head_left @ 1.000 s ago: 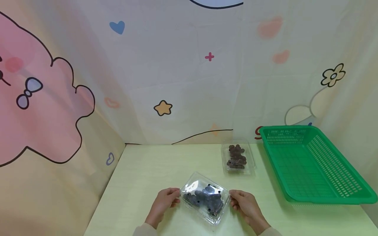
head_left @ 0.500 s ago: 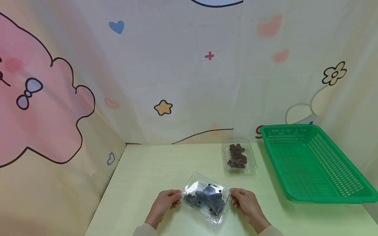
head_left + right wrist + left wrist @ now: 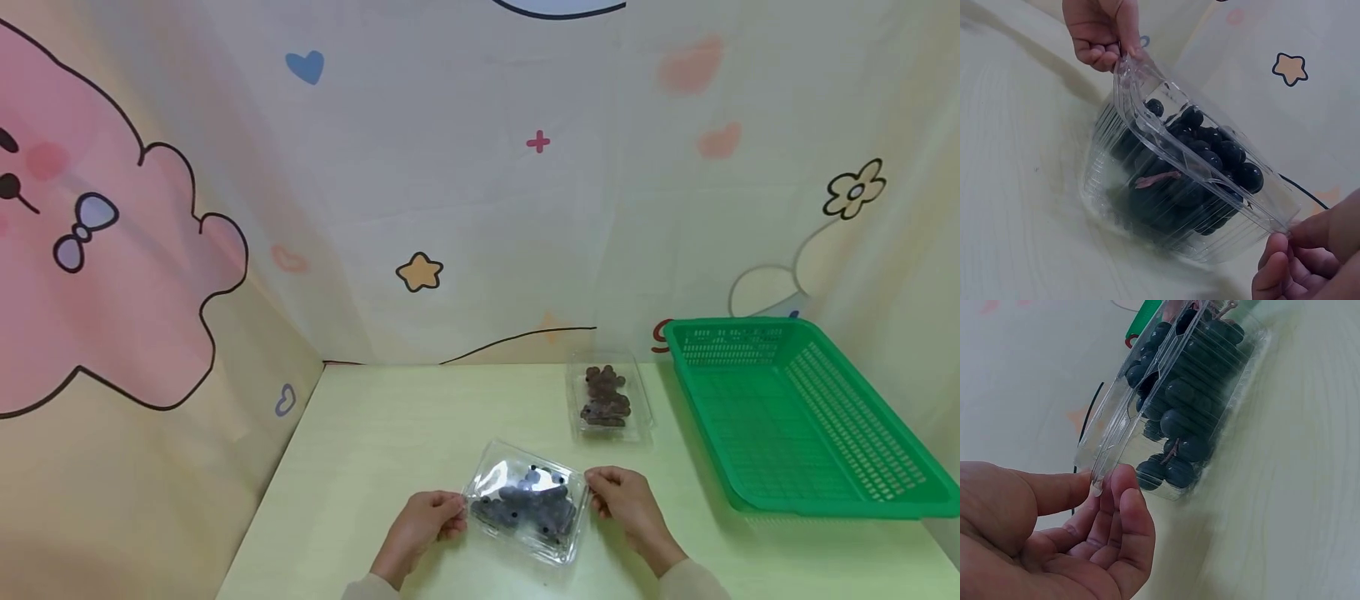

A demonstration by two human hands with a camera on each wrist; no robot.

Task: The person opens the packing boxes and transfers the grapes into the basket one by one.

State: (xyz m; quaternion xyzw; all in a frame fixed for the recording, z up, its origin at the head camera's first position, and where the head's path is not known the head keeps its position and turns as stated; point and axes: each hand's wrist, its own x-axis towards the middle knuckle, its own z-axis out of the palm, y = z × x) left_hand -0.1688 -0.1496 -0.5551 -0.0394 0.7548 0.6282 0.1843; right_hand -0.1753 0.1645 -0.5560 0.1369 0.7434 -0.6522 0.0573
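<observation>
A clear plastic clamshell box of dark grapes sits low at the front middle of the table, turned at an angle. Its lid lies over the grapes, and a pinkish stem shows through the side in the right wrist view. My left hand pinches the rim at the box's left corner between thumb and fingers. At the opposite right corner, my right hand pinches the rim in the same way. In the right wrist view both hands show on the rim, with the box between them.
Farther back stands a second clear box with reddish-brown grapes. A green slotted plastic basket occupies the right side of the pale table. A printed curtain hangs behind the table's back edge.
The clamshell box has turned slightly counterclockwise, its right end going a little away from me. My right hand has moved slightly forward with it; my left hand has shifted slightly right.
</observation>
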